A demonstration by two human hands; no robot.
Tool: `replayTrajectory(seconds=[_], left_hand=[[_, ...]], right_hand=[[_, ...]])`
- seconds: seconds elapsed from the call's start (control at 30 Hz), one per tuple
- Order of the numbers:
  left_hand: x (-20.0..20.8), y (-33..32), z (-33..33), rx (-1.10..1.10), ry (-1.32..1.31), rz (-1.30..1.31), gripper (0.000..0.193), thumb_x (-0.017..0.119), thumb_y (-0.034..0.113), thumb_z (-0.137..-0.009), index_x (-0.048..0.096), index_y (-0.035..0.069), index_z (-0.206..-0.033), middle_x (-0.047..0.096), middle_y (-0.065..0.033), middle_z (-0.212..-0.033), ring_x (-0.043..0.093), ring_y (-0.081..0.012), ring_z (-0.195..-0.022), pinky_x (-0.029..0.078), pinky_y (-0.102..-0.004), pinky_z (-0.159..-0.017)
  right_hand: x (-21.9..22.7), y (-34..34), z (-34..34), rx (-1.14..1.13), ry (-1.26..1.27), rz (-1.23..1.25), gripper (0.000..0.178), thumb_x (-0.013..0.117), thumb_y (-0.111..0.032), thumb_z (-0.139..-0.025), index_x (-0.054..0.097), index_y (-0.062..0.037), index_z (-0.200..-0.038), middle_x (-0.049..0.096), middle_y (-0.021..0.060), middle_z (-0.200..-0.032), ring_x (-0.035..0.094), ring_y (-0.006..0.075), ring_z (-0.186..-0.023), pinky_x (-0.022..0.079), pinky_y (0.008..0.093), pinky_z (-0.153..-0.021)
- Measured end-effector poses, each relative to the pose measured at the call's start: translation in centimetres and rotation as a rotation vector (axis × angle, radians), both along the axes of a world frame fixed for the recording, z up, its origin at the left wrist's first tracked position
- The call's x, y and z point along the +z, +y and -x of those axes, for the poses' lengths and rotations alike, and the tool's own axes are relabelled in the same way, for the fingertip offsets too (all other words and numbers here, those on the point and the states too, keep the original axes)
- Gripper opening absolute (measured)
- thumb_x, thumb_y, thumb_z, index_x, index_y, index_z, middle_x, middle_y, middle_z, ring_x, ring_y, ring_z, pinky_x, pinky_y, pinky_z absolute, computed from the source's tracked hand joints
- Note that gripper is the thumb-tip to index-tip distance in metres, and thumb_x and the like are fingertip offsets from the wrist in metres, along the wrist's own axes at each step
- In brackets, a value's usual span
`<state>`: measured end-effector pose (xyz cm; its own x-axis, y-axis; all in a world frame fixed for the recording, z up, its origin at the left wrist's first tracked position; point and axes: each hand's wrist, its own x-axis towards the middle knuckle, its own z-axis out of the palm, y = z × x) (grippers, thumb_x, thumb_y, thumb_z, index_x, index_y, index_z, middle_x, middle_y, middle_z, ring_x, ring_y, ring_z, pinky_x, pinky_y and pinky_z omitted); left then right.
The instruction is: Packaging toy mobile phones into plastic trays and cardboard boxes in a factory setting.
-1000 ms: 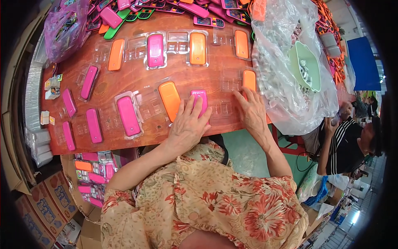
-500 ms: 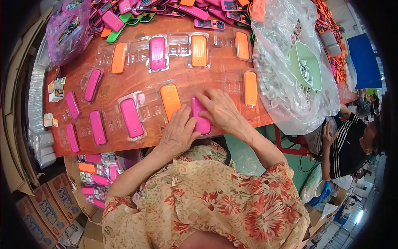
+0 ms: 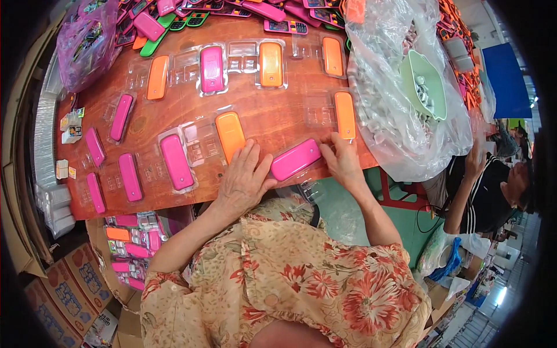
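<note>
A pink toy phone lies face down and slanted at the table's front edge, in a clear plastic blister tray that partly hangs over the edge. My left hand rests flat, fingers stretched out, with the thumb by the phone's left end. The fingertips reach the lower end of an orange toy phone in its own tray. At the pink phone's right end, my right hand pinches the blister tray's edge, though the fingertips are partly hidden. Just beyond that hand is another orange toy phone.
More pink and orange phones in trays line the table. A phone pile lies at the back. On the right, a clear bag of small parts holds a green basket. A filled carton stands below left; a co-worker sits right.
The pink phone has turned from nearly upright to a slant, its far end now toward the right. My right hand has moved right, from atop the phone to its end. My left hand stayed nearly put.
</note>
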<state>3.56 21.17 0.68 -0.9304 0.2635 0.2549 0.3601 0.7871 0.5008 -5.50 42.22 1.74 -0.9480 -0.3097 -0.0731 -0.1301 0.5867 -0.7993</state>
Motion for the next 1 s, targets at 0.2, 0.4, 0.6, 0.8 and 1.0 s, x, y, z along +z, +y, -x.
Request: replayTrajectory(seconds=[0.2,0.4,0.6,0.8,1.0], left_hand=[[-0.1,0.0,0.3,0.031,0.012,0.062,0.047,0.060,0.024,-0.072,0.045,-0.002,-0.108,0.040,-0.0229,-0.112,0.036,-0.0364,-0.111,0.032,-0.0443,-0.091],[0.0,-0.3,0.1,0.028,-0.018,-0.019,0.051,0.058,0.024,-0.073,0.040,-0.002,-0.114,0.040,-0.0227,-0.114,0.036,-0.0367,-0.112,0.030,-0.0452,-0.093],[0.1,-0.9,-0.5,0.044,-0.048,-0.116,0.052,0.056,0.025,-0.076,0.037,-0.002,-0.117,0.039,-0.0226,-0.116,0.035,-0.0373,-0.112,0.029,-0.0457,-0.093],[-0.1,-0.8,-0.8,0.058,-0.026,-0.136,0.053,0.054,0.026,-0.077,0.036,-0.003,-0.117,0.039,-0.0229,-0.115,0.036,-0.0375,-0.111,0.030,-0.0453,-0.093],[-0.1,-0.7,-0.8,0.066,0.018,-0.146,0.054,0.056,0.028,-0.077,0.036,-0.003,-0.117,0.039,-0.0227,-0.114,0.037,-0.0385,-0.109,0.032,-0.0451,-0.091]], right_hand=[[-0.4,0.0,-0.6,0.028,-0.096,-0.010,0.020,0.052,-0.006,-0.079,0.046,-0.0001,-0.097,0.046,0.0025,-0.062,0.047,0.0100,-0.051,0.039,0.0238,-0.046],[0.1,2.2,-1.3,-0.085,-0.598,0.335,0.012,0.049,-0.003,-0.078,0.043,0.0017,-0.087,0.051,0.0056,-0.061,0.053,0.0116,-0.046,0.043,0.0226,-0.037],[1.4,3.4,-2.6,-0.332,-0.694,0.567,0.010,0.047,-0.003,-0.079,0.039,-0.0010,-0.085,0.052,0.0094,-0.066,0.057,0.0184,-0.050,0.049,0.0257,-0.040],[-0.1,3.2,-5.9,-0.407,-0.811,0.904,0.010,0.046,-0.003,-0.081,0.036,-0.0034,-0.082,0.055,0.0149,-0.079,0.062,0.0268,-0.067,0.054,0.0307,-0.048],[0.0,1.6,-7.3,-0.415,-0.883,0.960,0.010,0.046,-0.002,-0.081,0.037,-0.0050,-0.080,0.055,0.0142,-0.078,0.062,0.0262,-0.068,0.054,0.0296,-0.049]])
